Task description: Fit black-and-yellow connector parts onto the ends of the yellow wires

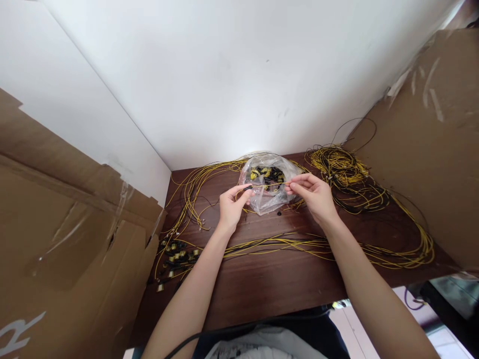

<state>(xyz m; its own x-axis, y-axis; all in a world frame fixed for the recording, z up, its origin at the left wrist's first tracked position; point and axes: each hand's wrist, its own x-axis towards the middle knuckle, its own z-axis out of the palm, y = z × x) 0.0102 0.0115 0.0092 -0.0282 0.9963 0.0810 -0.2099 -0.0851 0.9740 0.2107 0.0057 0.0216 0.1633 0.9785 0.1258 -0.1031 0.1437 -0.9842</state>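
In front of me a thin yellow wire (272, 185) stretches between my two hands. My left hand (231, 205) is closed, pinching a small black piece (247, 187) at the wire's left end; its exact kind is too small to make out. Thumb and fingertips of my right hand (314, 196) pinch the wire's other side. Just behind and below the wire sits an open clear plastic bag (265, 203), holding several black and yellow small parts (275, 175). A tiny black piece (279, 213) lies on the table near the bag.
Yellow and black wires run along the brown table (269, 284), with a tangled wire coil (339, 164) at the back right. Black parts with yellow ends (179, 255) lie at left. Cardboard sheets (75, 239) and a white wall (239, 80) enclose the table.
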